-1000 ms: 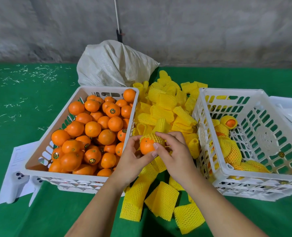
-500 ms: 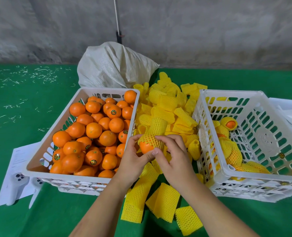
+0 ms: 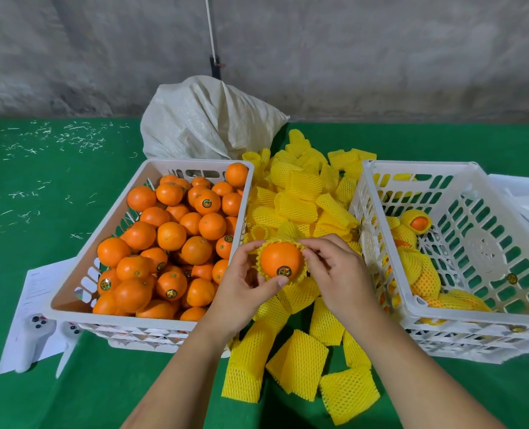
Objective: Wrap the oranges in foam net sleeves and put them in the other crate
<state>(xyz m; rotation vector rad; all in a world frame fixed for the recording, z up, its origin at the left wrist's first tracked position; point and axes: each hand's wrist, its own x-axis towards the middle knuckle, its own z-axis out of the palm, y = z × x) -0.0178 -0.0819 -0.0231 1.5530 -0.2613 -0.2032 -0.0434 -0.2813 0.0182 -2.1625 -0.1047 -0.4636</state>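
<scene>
**Orange half-sleeved between two crates**

L hand (image 3: 244,283) and R hand (image 3: 337,274), fingers curled, grip one orange (image 3: 281,260) w/ a yellow foam net sleeve (image 3: 300,275) ringing its far side, sticker facing the camera. Loose sleeves (image 3: 300,199) heap under and beyond the hands, spilling to the green table's (image 3: 71,397) near edge. Left crate (image 3: 83,270) brims w/ bare oranges (image 3: 170,236); right crate (image 3: 411,308) holds a few wrapped oranges (image 3: 418,270) at its left side. White sack (image 3: 207,119) sits behind; papers (image 3: 37,292) by the left crate's near-left corner.

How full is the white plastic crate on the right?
Mostly empty: the right white plastic crate holds a few net-wrapped oranges against its left side; its slotted floor shows.
</scene>
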